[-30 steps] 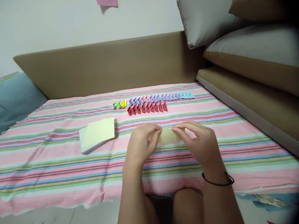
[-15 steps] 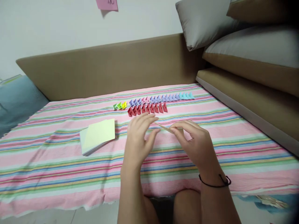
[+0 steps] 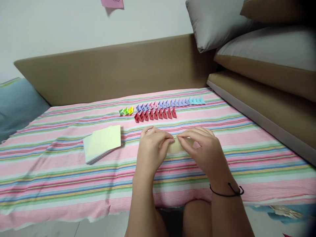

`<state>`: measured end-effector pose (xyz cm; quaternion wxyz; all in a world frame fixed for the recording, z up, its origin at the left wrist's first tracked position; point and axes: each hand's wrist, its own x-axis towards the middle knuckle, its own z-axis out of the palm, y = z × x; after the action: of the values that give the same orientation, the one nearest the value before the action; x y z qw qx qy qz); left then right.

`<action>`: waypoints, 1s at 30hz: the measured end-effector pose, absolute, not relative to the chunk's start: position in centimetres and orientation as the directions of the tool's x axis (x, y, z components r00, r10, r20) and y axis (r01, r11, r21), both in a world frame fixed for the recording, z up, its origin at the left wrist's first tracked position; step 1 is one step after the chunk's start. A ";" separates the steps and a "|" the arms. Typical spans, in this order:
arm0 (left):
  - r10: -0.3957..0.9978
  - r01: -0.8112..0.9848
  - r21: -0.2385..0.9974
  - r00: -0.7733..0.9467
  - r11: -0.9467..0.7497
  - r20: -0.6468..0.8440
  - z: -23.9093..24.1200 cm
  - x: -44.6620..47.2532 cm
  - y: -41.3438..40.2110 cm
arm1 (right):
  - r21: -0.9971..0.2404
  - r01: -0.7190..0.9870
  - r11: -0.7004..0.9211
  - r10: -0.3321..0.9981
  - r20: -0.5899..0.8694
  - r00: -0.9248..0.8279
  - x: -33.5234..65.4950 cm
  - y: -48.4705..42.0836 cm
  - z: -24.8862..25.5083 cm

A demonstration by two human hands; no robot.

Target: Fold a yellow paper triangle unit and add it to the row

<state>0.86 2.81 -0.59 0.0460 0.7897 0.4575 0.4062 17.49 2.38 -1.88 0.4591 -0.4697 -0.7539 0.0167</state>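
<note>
A folded strip of pale yellow paper lies between my two hands above the striped cloth. My left hand pinches its left end with thumb and fingers closed. My right hand, a black band on its wrist, pinches the strip near its middle. Most of the strip is hidden behind my fingers. Beyond my hands stand two rows of small folded paper pieces: red ones in front, and green, yellow, purple, pink and light blue ones behind.
A stack of pale yellow paper sheets lies left of my hands. A brown padded bed edge runs along the back. Grey and brown cushions are piled at the right. My knees show below the cloth's front edge.
Half a second ago my left hand was open and lifted off the strip while the right held it up edge-on. Now both hands pinch the strip again, with it lowered and flatter.
</note>
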 end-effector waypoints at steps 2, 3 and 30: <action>0.780 0.668 0.487 0.234 -0.563 0.580 -0.5 0.3 2.7 | -0.458 0.698 0.551 0.705 0.702 -0.096 18.6 2.4 -2.1; 0.801 0.661 0.521 0.213 -0.540 0.560 -0.5 -0.1 2.7 | -0.470 0.702 0.535 0.702 0.709 -0.061 19.2 2.4 -2.2; 0.998 -0.069 0.996 0.038 0.055 -0.052 -0.1 1.0 2.3 | -0.992 -0.058 0.109 0.988 0.102 0.118 16.4 2.2 -1.7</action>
<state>0.96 2.34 -0.13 0.5395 0.4775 0.4862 0.4946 16.38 2.19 -1.75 0.5694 -0.4845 -0.4799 0.4590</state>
